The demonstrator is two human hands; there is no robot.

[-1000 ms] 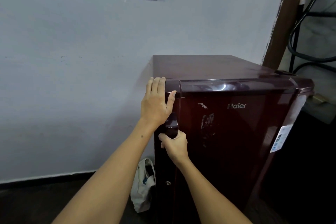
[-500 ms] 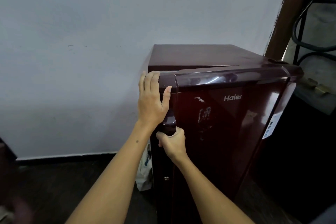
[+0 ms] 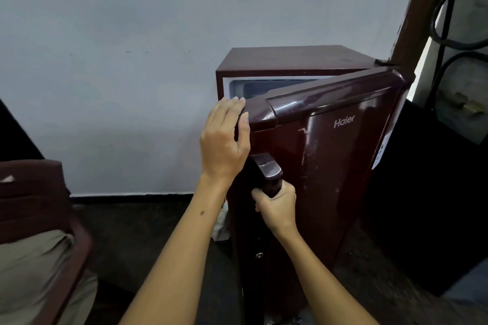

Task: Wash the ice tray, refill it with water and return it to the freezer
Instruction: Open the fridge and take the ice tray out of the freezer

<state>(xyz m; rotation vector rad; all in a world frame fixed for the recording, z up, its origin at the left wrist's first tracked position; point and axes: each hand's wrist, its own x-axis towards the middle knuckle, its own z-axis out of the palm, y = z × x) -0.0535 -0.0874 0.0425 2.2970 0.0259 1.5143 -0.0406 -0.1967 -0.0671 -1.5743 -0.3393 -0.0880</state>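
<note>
A small maroon fridge (image 3: pixel 290 59) stands against the white wall. Its door (image 3: pixel 343 145) is swung partly open, hinged on the right. Behind the door's top edge a strip of the pale freezer compartment (image 3: pixel 264 87) shows. My right hand (image 3: pixel 277 206) grips the door handle (image 3: pixel 269 171) from below. My left hand (image 3: pixel 224 142) rests with straight fingers on the door's upper left corner. The ice tray is not visible.
A dark wooden chair with a beige cushion (image 3: pixel 34 258) sits at the lower left. A white bag (image 3: pixel 221 227) lies on the dark floor beside the fridge. A brown door frame (image 3: pixel 420 8) and black cables (image 3: pixel 454 21) rise at the right.
The fridge door has swung from closed to partly open, exposing the freezer compartment. Both hands moved with the door. The view shifted, bringing the chair into sight.
</note>
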